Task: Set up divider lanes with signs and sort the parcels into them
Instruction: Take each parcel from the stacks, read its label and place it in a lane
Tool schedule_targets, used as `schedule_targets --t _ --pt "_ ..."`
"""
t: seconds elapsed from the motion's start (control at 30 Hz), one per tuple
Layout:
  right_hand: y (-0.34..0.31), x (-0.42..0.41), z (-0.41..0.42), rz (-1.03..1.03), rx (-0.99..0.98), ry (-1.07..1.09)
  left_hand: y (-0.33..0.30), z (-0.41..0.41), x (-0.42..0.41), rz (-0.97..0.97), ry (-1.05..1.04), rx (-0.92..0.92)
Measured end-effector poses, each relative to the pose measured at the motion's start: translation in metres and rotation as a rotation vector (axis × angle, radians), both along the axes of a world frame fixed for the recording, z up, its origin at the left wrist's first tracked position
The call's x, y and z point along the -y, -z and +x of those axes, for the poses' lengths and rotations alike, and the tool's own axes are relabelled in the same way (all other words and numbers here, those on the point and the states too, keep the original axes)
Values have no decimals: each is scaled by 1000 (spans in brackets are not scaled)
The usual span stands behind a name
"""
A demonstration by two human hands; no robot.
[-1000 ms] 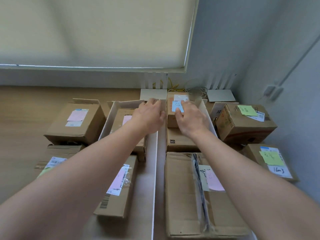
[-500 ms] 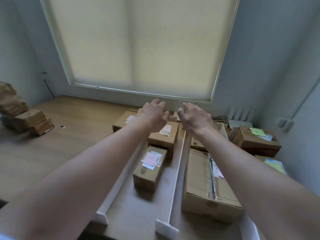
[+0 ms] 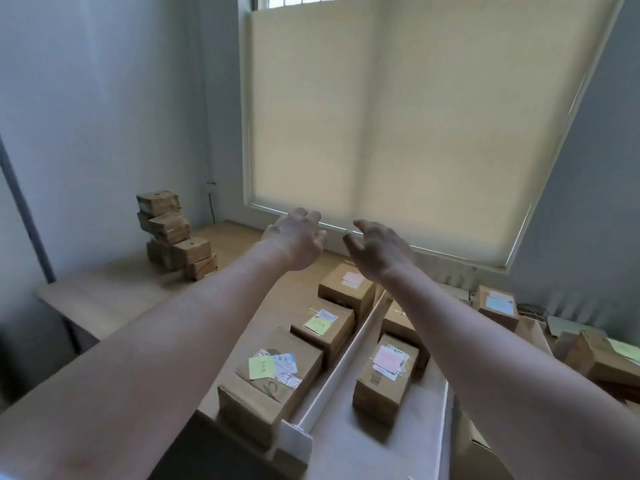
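Both hands [image 3: 341, 245] raised, fingers relaxed, holding nothing; labelled parcels [image 3: 325, 329] line lanes beside white divider [image 3: 341, 370].

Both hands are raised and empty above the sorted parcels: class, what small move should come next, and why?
Probably reach toward the stack of boxes at the desk's far left. The left hand and right hand hold nothing, and that stack sits outside the white divider lanes, seemingly unsorted.

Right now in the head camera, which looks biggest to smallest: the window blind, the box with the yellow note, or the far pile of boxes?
1. Window blind, by far the largest.
2. Box with the yellow note.
3. Far pile of boxes.
The box lies much nearer the camera, so its lead over the pile is unsure.
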State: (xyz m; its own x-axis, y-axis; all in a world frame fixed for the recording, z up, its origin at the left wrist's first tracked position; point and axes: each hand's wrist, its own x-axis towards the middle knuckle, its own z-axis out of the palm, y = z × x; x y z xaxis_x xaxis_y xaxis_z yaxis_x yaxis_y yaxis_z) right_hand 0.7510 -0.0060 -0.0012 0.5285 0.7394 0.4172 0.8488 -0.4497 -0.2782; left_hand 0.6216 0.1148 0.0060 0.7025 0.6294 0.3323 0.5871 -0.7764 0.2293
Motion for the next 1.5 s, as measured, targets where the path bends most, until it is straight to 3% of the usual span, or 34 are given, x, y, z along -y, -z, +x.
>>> schedule_targets --t 0.33,0.57,1.07,1.5 --pt "40 -189 -156 8 -81 -151 44 -179 -185 -28 -101 -97" --pt "70 -329 -210 -63 -103 -217 72 -246 -309 -77 -138 -95" --pt "158 -642 -194 -146 -229 -297 152 -238 -615 -176 -178 -205" --pt "244 -842 -175 -178 -435 21 243 -179 -865 -321 125 -252"
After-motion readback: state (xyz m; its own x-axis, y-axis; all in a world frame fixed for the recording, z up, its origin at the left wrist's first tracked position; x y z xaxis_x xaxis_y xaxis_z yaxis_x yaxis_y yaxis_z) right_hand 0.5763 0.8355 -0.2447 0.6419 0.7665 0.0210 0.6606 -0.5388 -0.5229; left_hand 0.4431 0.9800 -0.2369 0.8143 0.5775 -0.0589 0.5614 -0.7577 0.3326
